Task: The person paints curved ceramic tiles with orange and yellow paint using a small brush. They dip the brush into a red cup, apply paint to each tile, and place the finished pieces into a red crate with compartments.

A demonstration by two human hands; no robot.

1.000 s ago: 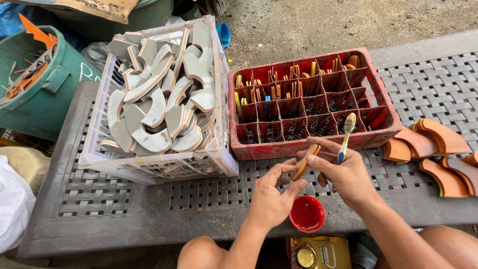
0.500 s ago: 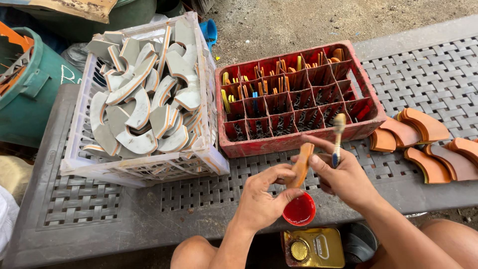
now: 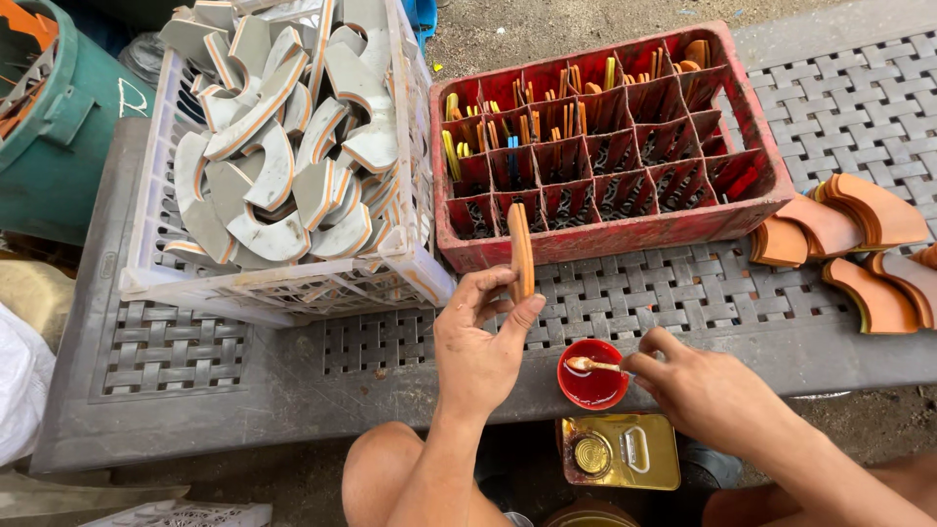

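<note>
My left hand [image 3: 480, 344] holds a flat orange curved piece [image 3: 521, 250] upright by its edge, just in front of the red divided crate [image 3: 625, 234]. My right hand [image 3: 705, 390] grips a small brush whose tip [image 3: 578, 364] rests in a small red cup of red paint [image 3: 591, 375]. The cup sits at the near edge of the grey woven-pattern table [image 3: 195, 342], between both hands.
A white crate [image 3: 400, 263] full of grey curved pieces with orange edges stands on the left. Painted orange curved pieces [image 3: 859, 244] lie on the right. A gold tin can [image 3: 617, 451] sits below the table edge, a green bin [image 3: 59, 146] at far left.
My right hand has come down from beside the orange piece, and the brush now dips into the red cup. My left hand still holds the piece, now upright. The view has shifted closer.
</note>
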